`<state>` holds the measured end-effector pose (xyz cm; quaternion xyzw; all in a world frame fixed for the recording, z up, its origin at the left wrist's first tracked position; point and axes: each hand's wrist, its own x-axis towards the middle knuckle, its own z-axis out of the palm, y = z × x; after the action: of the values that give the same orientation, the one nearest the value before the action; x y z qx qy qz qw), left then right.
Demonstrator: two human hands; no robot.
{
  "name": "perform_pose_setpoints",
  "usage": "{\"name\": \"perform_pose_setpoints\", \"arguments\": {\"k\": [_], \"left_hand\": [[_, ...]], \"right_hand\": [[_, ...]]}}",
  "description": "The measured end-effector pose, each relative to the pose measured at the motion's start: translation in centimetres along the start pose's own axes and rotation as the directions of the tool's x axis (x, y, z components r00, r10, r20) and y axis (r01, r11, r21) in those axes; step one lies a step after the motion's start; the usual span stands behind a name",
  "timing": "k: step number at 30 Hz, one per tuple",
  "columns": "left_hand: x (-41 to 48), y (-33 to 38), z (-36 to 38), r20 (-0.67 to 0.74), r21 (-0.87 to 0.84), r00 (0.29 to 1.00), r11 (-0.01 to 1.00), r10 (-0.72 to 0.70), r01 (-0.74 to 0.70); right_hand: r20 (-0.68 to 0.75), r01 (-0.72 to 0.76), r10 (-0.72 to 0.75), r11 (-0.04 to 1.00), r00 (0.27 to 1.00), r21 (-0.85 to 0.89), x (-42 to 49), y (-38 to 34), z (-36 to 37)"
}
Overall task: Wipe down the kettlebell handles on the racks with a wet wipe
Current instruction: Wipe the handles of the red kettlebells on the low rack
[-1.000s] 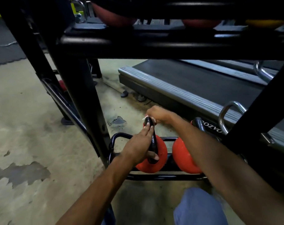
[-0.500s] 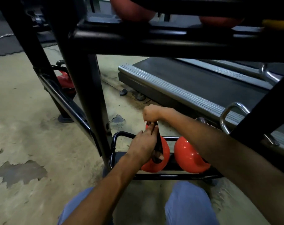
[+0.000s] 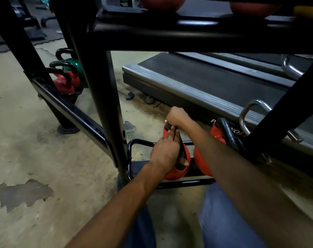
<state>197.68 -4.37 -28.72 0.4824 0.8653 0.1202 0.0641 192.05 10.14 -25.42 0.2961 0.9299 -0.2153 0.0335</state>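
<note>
The handle [image 3: 182, 152] is pinched steady by the left hand [image 3: 165, 153]; the wet wipe [image 3: 165, 120], clenched in the right hand [image 3: 176, 116], is best drawn fully round.

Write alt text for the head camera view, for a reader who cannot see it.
A person's left hand holds the black handle of a red kettlebell on the lowest shelf of a rack, while the right hand grips the handle's top with a wet wipe, a white corner showing. A second red kettlebell sits to its right; a treadmill lies behind.
</note>
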Motion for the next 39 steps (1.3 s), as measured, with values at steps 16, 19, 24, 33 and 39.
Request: {"name": "perform_pose_setpoints", "arguments": {"k": [16,19,24,33,39], "left_hand": [[-3.7,2.0,2.4,-0.211,0.099,0.977,0.994,-0.024,0.046],[-4.4,2.3,3.6,-0.28,0.057,0.959,0.997,-0.038,0.056],[-4.3,3.0,2.8,-0.28,0.105,0.957,0.989,-0.074,0.107],[-4.2,3.4,2.5,-0.261,0.079,0.96,0.989,-0.103,0.128],[-4.4,3.4,2.4,-0.257,0.052,0.962,0.993,-0.09,0.107]], "right_hand": [[-0.126,-0.073,0.198,0.766,0.972,0.639,-4.6,3.0,3.4],[-0.269,0.122,-0.028,0.934,0.963,0.337,-4.4,3.5,3.3],[0.052,0.322,-0.326,0.944,0.944,0.071,-1.0,2.2,0.7],[0.558,0.709,-0.448,0.541,0.698,-0.453,0.0,-0.3,-1.7],[0.467,0.626,-0.417,0.552,0.779,-0.551,-0.5,-1.7,-0.6]]}}
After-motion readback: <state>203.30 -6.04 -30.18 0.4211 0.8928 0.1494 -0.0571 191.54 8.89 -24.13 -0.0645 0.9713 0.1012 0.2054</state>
